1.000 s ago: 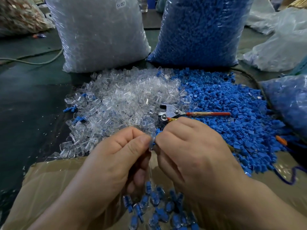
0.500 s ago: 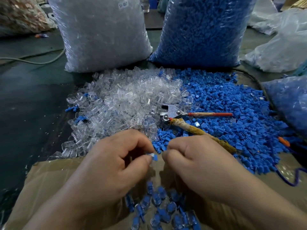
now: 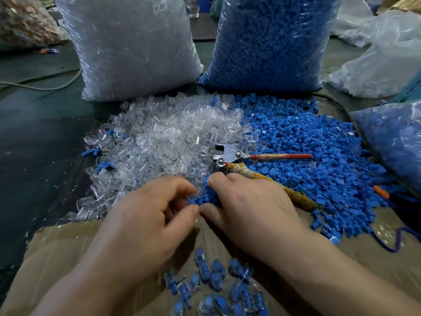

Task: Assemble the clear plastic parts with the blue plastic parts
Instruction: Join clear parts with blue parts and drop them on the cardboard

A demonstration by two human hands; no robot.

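Right hand [image 3: 248,208] has advanced, palm down, onto blue parts [image 3: 319,156].

Left hand [image 3: 145,222] and right hand [image 3: 250,206] have reached forward to the loose parts [image 3: 206,194], seemingly empty.

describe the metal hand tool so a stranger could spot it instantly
Behind stand a clear bag and a blue bag; before them spread a clear pile and a blue pile. Where the piles meet lies the tool: the only metal thing there, with one red handle and one wrapped in yellowish cloth.
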